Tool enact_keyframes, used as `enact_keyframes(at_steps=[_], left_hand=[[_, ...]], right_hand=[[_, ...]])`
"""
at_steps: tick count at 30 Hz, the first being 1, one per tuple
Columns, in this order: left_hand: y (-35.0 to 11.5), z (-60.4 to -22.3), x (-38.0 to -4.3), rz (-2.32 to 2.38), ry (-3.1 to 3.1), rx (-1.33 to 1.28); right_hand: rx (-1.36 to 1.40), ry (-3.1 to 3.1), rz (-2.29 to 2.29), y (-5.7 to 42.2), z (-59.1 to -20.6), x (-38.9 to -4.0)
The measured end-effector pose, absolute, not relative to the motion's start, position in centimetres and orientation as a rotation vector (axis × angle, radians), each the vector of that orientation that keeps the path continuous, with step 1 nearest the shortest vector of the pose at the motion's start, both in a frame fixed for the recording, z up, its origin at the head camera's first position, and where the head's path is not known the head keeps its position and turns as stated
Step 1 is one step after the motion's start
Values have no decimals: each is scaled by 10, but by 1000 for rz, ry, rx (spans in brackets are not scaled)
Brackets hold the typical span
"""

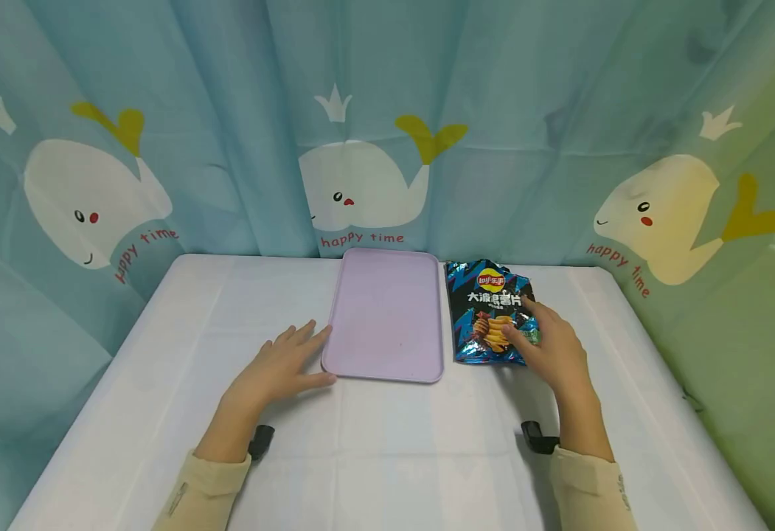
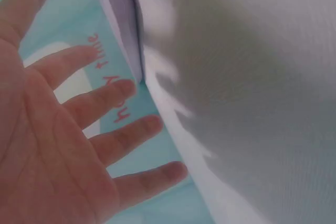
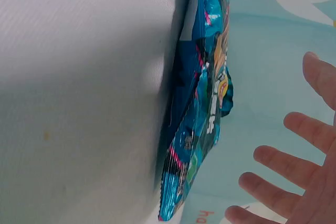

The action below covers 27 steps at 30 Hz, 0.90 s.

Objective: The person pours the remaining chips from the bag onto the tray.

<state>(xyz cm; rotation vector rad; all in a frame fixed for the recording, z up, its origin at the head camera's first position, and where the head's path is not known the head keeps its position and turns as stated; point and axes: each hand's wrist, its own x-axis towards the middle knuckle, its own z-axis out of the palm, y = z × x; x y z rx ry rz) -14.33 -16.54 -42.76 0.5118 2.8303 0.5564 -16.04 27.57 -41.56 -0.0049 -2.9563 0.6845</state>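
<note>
A pale purple rectangular tray point(image 1: 387, 317) lies flat on the white table, its long side running away from me. Beside its left edge is my left hand point(image 1: 281, 365), palm down with fingers spread; the left wrist view shows the palm point(image 2: 52, 145) and straight fingers holding nothing. Right of the tray lies a shiny blue and black bag of potato chips point(image 1: 487, 324). My right hand point(image 1: 556, 350) hovers over the bag's right side. In the right wrist view its fingers point(image 3: 286, 166) are extended, with a gap between them and the chip bag point(image 3: 202, 87).
A white cloth covers the table point(image 1: 387, 457). A blue-green curtain point(image 1: 241, 133) with printed whales hangs along the back and sides, close to the table edges. Black wrist cameras point(image 1: 538, 438) sit at both wrists, by the beige sleeves point(image 1: 204, 490).
</note>
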Motion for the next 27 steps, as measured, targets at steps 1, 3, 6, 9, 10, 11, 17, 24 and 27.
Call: enact_keyframes(at_steps=[1,3,6,9,10,11,17,24,27], left_hand=[[-165,-427,-144,560,2819,498],[-166,-427,-145,565,2803,477],[-166,-426,-147,558,2788,467],[-166,-427,-148,548,2767,461],[-166,-428,-149,543,2763,459],[-166,-429,-149,544,2760,450],[-162,-436,-150,573,2714,380],[-160,-438,-156,549,2760,365],[-159,-436,-161,548,2765,361]], right_hand=[[-2,-2963,692,275,-416,-161],[2,-2967,700,273,-416,-161],[1,-2966,714,272,-417,-162],[-4,-2974,738,271,-419,-162],[-2,-2975,750,272,-420,-162],[-1,-2977,762,272,-421,-162],[10,-2991,794,275,-423,-164],[-72,-3078,907,291,-419,-182],[-189,-3169,981,305,-418,-191]])
